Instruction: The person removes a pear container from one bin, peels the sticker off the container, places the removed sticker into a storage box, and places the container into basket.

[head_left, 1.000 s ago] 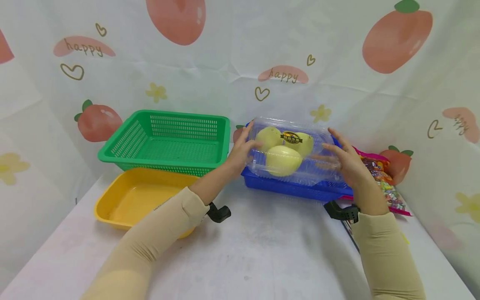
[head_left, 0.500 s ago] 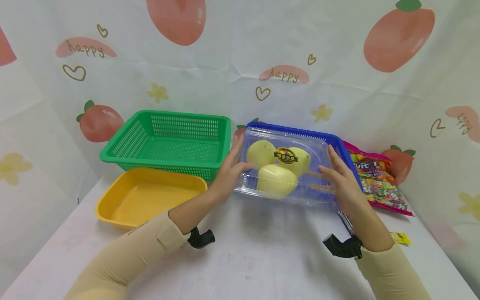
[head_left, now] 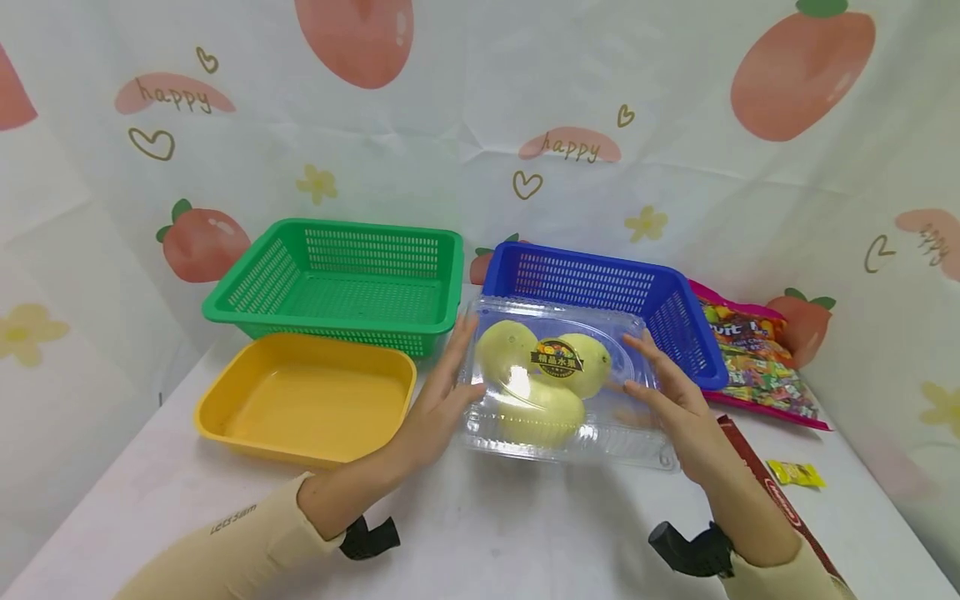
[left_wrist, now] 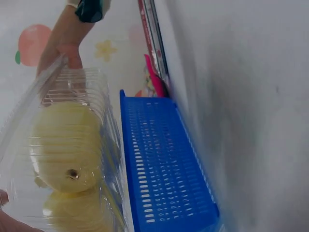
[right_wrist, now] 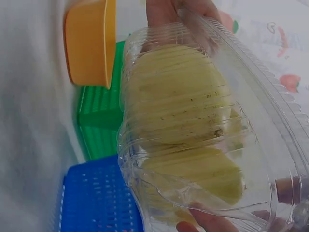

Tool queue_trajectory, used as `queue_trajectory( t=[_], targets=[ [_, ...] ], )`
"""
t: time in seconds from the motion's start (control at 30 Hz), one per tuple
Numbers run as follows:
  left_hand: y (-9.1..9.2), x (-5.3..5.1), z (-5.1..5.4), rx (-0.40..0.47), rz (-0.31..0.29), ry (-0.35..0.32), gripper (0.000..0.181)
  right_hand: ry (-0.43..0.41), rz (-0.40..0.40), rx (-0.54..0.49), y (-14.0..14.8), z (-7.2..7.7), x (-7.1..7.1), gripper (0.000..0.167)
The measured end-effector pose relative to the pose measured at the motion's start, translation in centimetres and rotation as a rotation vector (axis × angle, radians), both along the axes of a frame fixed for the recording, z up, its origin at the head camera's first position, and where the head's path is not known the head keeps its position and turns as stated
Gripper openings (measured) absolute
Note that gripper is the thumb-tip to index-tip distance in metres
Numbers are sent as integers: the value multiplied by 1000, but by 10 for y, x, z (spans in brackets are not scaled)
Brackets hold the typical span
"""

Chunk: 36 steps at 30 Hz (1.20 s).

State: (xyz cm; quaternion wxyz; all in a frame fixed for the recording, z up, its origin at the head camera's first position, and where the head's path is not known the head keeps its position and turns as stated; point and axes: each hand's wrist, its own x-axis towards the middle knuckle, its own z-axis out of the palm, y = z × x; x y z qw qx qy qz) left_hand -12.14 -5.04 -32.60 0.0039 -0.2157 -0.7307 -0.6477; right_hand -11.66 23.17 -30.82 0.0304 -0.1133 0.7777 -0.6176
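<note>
Between my hands a clear plastic clamshell box [head_left: 562, 383] hangs above the white table, its lid carrying a black-and-gold label. Inside lie three pale yellow-green fruits [head_left: 506, 350]; their kind is hard to tell. My left hand [head_left: 435, 417] grips the box's left end, thumb on the lid side. At the right end my right hand [head_left: 686, 417] holds it, with fingers showing through the plastic below. The right wrist view shows the underside of the box [right_wrist: 183, 150] and fruit pressed against its ribbed wall.
Behind the box sits a blue basket [head_left: 690, 333], beside a candy bag [head_left: 765, 367]. A green basket [head_left: 375, 337] and a yellow basin [head_left: 307, 446] stand at left. A brown-red stick-shaped packet [head_left: 780, 492] and a small yellow wrapper [head_left: 797, 473] lie at right.
Both hands have brought the fruit box from over the blue basket down and toward the person, slightly left. The blue basket's inside has come into view.
</note>
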Motion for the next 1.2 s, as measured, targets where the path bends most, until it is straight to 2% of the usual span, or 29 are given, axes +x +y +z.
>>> queue_trajectory(
  t=[0.27, 0.43, 0.6, 0.87, 1.2],
  targets=[
    [-6, 25, -12, -1, 9, -28, 68, 9, 18, -60, -11, -16, 18, 51],
    [-9, 36, -23, 8, 32, -25, 68, 51, 49, -84, -15, -26, 26, 50],
    [-11, 38, -34, 30, 51, -10, 66, 50, 69, -101, -19, -36, 29, 49],
    [-13, 42, -47, 40, 86, -55, 64, -2, 82, -92, -21, -47, 28, 50],
    [-16, 43, -66, 4, 107, -98, 63, -64, 26, 2, -25, -64, 29, 51]
  ],
)
